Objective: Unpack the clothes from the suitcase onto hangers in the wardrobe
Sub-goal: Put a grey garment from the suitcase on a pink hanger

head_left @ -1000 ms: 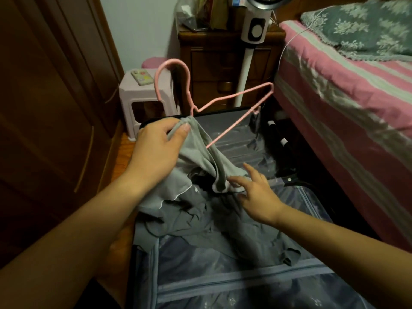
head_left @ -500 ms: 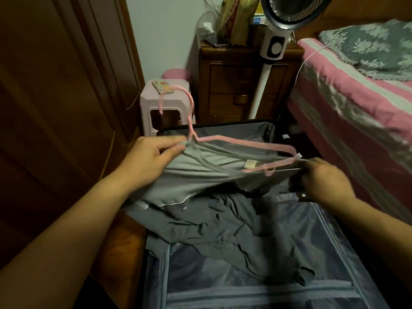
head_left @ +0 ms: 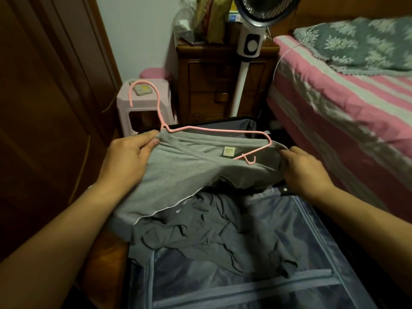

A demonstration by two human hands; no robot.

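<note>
**Grey garment now stretched across the pink hanger**

Bedroom floor space between the dark wooden wardrobe (head_left: 44, 130) and the pink-striped bed (head_left: 334, 112) is taken up by the open suitcase (head_left: 312, 230), with a darker grey garment (head_left: 211, 237) crumpled on its lining. Above it, the light grey garment (head_left: 189, 170) is held spread out, its neckline and label facing up.

A second ago the right hand (head_left: 305, 170) lay with fingers extended on the bunched cloth while the pink hanger (head_left: 211, 130) stood tilted up. Now that hand pinches the garment's right edge, just beside the hanger's small end hook, and the hanger lies nearly level across the opening. The left hand (head_left: 127, 159) keeps its grip, thumb and fingers curled round the fabric right at the base of the hanger's neck.

One arm of the hanger looks to be inside the neckline on the left; on the right the wire appears to sit on top of the cloth, so the garment seems only half threaded. Seating that right shoulder is probably the next need before lifting it to the wardrobe, whose doors look closed.
</note>
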